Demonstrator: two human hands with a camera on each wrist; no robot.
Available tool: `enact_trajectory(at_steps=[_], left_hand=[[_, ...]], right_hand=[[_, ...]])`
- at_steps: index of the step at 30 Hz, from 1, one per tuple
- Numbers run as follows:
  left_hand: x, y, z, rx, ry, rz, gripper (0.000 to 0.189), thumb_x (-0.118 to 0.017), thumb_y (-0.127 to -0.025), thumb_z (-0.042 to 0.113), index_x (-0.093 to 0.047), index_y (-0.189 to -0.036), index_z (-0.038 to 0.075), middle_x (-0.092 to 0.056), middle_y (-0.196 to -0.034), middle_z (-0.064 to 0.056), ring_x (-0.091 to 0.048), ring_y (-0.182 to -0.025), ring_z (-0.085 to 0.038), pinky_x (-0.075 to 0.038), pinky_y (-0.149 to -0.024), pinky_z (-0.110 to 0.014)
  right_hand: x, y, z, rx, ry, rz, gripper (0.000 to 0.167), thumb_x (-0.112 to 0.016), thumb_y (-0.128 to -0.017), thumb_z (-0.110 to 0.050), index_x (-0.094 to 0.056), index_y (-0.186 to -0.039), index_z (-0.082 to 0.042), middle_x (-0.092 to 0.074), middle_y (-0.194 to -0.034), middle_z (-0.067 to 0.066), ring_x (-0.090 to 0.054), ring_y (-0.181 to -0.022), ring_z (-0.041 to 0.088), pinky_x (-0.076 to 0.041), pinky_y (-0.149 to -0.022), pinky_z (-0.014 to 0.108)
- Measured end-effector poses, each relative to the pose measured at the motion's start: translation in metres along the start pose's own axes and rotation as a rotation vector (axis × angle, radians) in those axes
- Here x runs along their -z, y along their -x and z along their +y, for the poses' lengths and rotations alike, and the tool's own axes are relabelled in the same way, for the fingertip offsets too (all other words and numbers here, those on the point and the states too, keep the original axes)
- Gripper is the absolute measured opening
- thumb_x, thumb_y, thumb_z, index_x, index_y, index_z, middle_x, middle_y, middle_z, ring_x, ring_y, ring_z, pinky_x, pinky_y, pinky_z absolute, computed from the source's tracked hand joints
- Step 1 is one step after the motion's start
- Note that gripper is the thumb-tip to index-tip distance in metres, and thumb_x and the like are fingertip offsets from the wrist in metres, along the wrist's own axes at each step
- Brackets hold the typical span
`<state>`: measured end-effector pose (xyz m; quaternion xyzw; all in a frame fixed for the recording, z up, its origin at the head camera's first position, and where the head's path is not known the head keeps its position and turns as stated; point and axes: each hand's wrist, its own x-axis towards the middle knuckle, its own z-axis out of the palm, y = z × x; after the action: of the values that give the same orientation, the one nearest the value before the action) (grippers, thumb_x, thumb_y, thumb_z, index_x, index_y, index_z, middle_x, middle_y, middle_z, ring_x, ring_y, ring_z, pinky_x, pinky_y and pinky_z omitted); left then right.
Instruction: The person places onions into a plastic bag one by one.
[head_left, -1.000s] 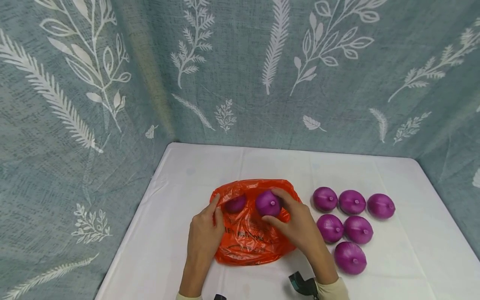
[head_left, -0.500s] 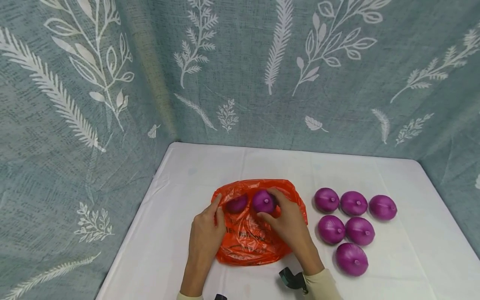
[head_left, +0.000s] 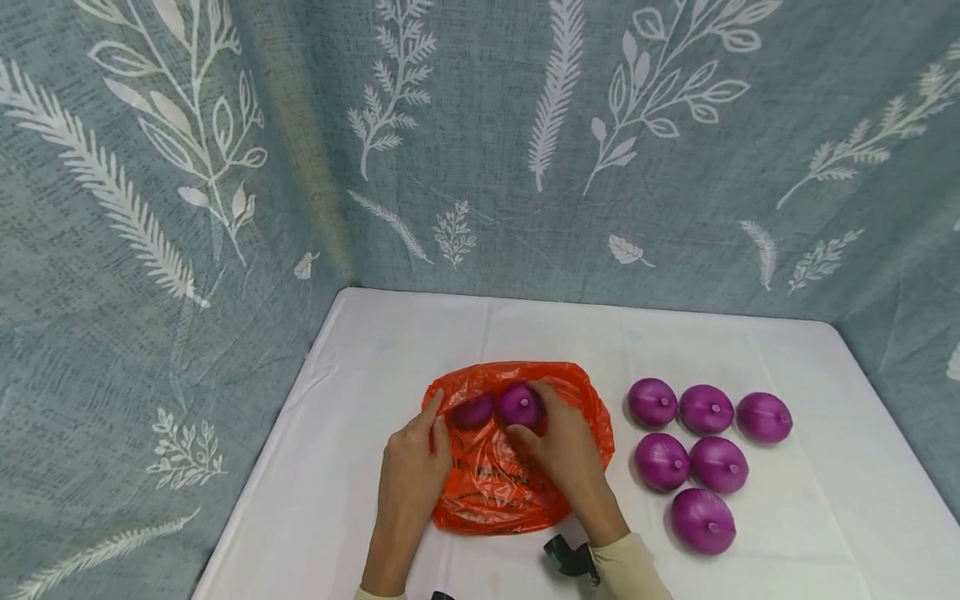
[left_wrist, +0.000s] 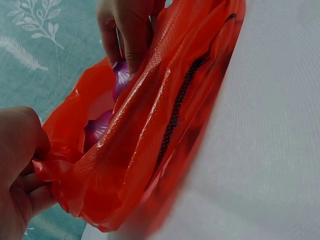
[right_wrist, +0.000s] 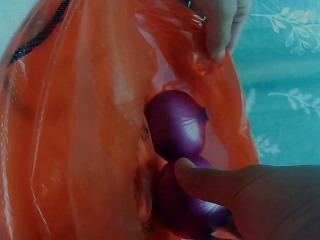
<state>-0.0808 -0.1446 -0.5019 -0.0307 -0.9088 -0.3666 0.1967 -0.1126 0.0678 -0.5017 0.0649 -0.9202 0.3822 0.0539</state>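
Observation:
An orange-red plastic bag (head_left: 498,492) lies on the white table with its mouth spread. My left hand (head_left: 414,467) pinches the left edge of that mouth between thumb and fingers, as the left wrist view also shows. Inside the opening rests one purple onion (right_wrist: 176,125). My right hand (head_left: 566,442) reaches into the bag and grips a second purple onion (head_left: 519,405) by its right side. In the right wrist view the thumb lies over the held onion (right_wrist: 187,205), which sits against the first one. The bag's front wall hides the lower parts of both onions.
Several more purple onions (head_left: 718,464) stand in rows on the table to the right of the bag. Blue-green patterned cloth (head_left: 480,167) hangs behind and at the sides of the white tabletop (head_left: 375,350).
My right hand has moved left and deeper into the bag with its onion, bringing it beside the onion inside. The left hand keeps its hold on the bag's edge.

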Motion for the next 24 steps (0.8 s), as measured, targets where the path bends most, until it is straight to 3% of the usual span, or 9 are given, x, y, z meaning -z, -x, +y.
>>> enact_trajectory(at_steps=[16, 24], left_hand=[[-0.001, 0.002, -0.003, 0.014, 0.019, 0.001, 0.041, -0.062, -0.104, 0.005, -0.063, -0.145, -0.001, -0.068, -0.076, -0.012, -0.036, -0.051, -0.006, -0.037, -0.045, -0.022], [-0.001, 0.001, -0.003, 0.002, 0.018, 0.001, 0.041, -0.062, -0.104, 0.005, -0.063, -0.144, -0.001, -0.061, -0.068, -0.005, -0.035, -0.051, -0.006, -0.036, -0.045, -0.023]], right_hand=[[-0.009, 0.0, -0.005, -0.012, -0.046, -0.017, 0.071, -0.088, -0.089, -0.022, -0.054, -0.15, -0.011, -0.071, -0.132, 0.013, -0.072, -0.115, 0.029, -0.06, -0.094, 0.048], [-0.012, 0.002, -0.003, -0.017, -0.043, 0.0, 0.071, -0.087, -0.09, -0.022, -0.051, -0.15, -0.011, -0.07, -0.132, 0.012, -0.071, -0.116, 0.029, -0.06, -0.094, 0.049]])
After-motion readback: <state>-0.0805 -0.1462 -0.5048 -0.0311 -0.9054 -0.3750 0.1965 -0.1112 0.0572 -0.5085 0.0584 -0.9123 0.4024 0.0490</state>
